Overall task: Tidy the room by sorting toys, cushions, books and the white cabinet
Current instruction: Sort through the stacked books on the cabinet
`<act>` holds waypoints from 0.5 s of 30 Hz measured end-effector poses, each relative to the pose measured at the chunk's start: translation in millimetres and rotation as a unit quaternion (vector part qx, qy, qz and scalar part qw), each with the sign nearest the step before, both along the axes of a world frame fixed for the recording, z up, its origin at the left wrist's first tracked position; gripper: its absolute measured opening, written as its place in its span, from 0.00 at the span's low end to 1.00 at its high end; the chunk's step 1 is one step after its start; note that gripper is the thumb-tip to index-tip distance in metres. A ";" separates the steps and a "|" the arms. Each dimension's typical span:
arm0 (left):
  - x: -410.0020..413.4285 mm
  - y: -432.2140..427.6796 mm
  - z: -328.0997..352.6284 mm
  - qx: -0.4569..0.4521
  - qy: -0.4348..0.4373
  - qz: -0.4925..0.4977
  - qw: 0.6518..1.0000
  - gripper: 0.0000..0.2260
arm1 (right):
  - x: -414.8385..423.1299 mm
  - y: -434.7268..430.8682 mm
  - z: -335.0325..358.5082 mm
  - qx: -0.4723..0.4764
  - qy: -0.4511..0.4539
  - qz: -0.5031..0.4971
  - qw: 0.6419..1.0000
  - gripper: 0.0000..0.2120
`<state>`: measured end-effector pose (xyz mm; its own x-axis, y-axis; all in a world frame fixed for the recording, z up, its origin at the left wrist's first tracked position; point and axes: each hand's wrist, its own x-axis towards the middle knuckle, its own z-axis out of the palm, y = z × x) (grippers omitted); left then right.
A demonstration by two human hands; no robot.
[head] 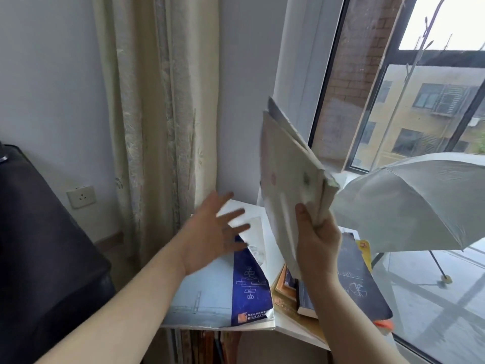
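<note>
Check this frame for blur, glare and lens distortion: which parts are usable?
Head view: the left hand and the pale book gripped by the right hand are motion-smeared; the blue book beneath is sharp enough to show its flowchart; sky in the window is blown out; the wide lens tilts the window's frame.

A pale wall (52,74) with a socket (81,197) stands far left, a cream curtain (157,114) beside it. Daylight enters the window (380,88) at right; an open umbrella (409,203) sits near it.

Held book (288,190) cream, pink blotch, maybe a stamp. Flat book (249,287) dark blue with white flowchart; umbrella (409,203) pale grey.
</note>
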<state>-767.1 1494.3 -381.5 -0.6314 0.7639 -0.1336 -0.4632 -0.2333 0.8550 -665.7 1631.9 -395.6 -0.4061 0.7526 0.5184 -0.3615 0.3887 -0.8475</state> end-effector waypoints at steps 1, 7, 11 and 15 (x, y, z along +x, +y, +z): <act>-3.5 -1.8 10.3 0.060 -0.031 0.001 0.998 0.30 | -3.2 -4.8 -1.8 0.040 -0.010 0.005 0.999 0.06; -29.6 -25.9 71.4 0.076 -0.080 -0.034 0.993 0.38 | -21.8 -26.8 -0.2 0.396 -0.044 0.041 0.916 0.20; -16.1 -38.3 70.6 -0.128 -0.068 0.094 0.985 0.12 | -30.2 -41.9 -6.8 0.491 -0.056 0.062 0.867 0.19; -13.6 -51.3 52.4 -0.134 -0.086 0.177 0.971 0.07 | -36.3 -38.5 -16.7 0.362 -0.115 0.032 0.925 0.26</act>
